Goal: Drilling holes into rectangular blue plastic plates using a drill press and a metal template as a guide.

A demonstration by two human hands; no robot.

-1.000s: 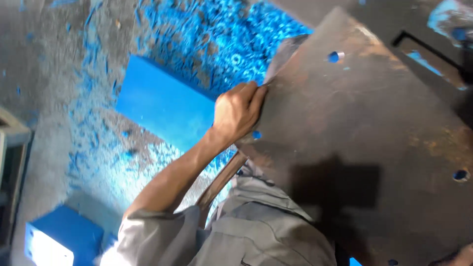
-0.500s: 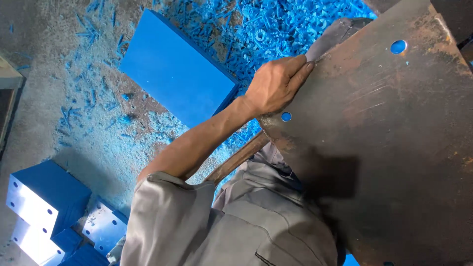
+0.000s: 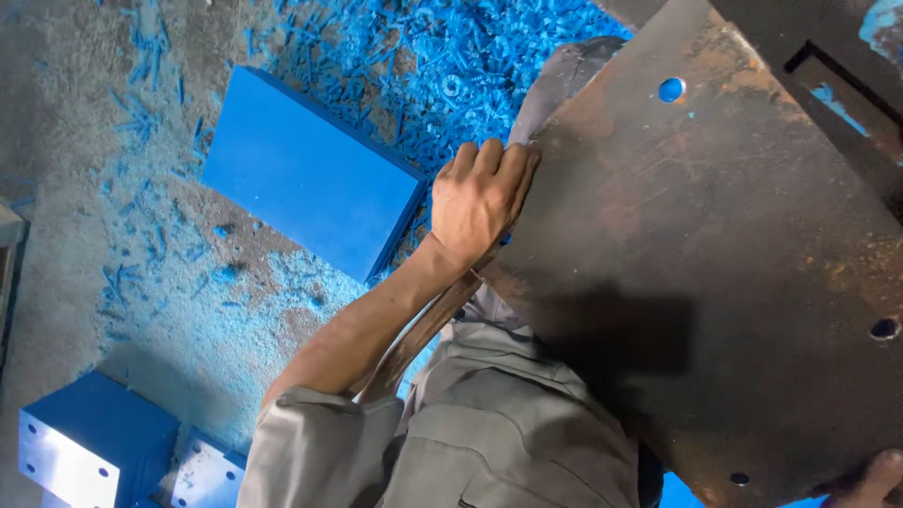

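A big rusty brown steel plate (image 3: pixel 715 254) with a few round holes fills the right side of the head view. My left hand (image 3: pixel 480 199) lies on its left edge, fingers curled over the rim and gripping it. At the bottom right corner only the fingertips of my right hand (image 3: pixel 870 480) show, holding the plate's lower edge. My grey sleeve and shirt (image 3: pixel 470 433) sit below the plate.
A flat blue slab (image 3: pixel 310 169) lies on the grey floor left of the plate. Blue shavings (image 3: pixel 442 56) cover the floor around it. Blue blocks with pale drilled faces (image 3: pixel 94 437) stand at the bottom left. A dark metal frame (image 3: pixel 828 56) is at the top right.
My left hand stays on the plate's edge; its fingers now lie flatter on the plate. The view has swung, and hand and plate edge sit lower and further left than half a second ago.
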